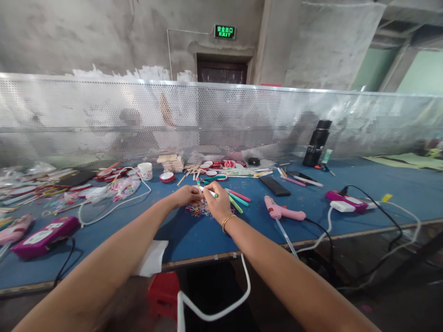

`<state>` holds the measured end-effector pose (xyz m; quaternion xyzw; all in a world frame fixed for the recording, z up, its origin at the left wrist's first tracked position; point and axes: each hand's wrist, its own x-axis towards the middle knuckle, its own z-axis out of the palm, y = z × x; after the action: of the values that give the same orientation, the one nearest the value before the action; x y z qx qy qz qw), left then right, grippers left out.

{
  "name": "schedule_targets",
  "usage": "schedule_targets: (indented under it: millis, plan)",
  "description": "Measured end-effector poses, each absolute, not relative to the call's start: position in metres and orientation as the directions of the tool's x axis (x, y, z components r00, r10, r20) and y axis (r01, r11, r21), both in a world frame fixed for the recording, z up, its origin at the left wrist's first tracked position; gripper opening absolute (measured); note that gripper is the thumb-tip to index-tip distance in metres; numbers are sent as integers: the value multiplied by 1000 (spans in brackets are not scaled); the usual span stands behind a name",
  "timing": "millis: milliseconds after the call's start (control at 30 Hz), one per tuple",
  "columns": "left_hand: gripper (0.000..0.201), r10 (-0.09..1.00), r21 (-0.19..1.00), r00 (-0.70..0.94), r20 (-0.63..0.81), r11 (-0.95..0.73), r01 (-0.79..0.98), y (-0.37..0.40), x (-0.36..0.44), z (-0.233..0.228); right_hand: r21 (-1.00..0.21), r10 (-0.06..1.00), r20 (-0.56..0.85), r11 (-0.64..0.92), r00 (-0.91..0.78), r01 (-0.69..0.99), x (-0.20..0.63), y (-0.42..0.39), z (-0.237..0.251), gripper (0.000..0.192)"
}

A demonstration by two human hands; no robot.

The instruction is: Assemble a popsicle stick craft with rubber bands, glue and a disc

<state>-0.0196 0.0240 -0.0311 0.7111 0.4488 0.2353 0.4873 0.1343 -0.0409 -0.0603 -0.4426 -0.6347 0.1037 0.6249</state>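
Workbench (194, 240) clutter is the main hazard: the pink glue gun (282, 211), near right, could be knocked. Both hands meet mid-table; the right hand (217, 203) pinches a green-tipped stick (207, 191), the left hand (187, 196) closes on its end above coloured bands (198, 211); slippage could drop it.

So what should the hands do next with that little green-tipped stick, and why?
Probably lower the green-tipped stick onto the colourful tangle just beneath. Both the left hand and right hand pinch it together right above that pile, so a small dip looks like the nearest move.
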Motion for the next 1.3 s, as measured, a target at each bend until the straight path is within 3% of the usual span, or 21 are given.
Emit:
schedule_targets:
  millis: [1300]
  plan:
    - [38,872,900,477,-112,-114,420,26,-20,-32,-675,674,707,554,213,487,136,-40,-61,14]
